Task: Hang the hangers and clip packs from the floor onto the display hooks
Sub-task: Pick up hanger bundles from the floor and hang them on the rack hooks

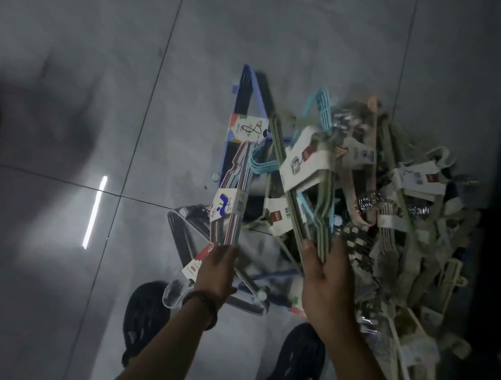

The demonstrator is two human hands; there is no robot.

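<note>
A shop is suggested: many bundled hangers (390,226), each banded with a printed retail label (304,161), are seen heaped on a grey tiled floor (97,92).

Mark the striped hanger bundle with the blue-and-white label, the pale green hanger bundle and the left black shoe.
Striped hanger bundle (227,209): head view, its label.
Pale green hanger bundle (315,239): head view, lower bars.
Left black shoe (143,318): head view, top.

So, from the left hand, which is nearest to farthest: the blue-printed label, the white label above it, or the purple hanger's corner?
1. Blue-printed label, just above the left hand, on the striped pack it grips.
2. White label, farther up.
3. Purple hanger's corner, at the heap's top.
</note>
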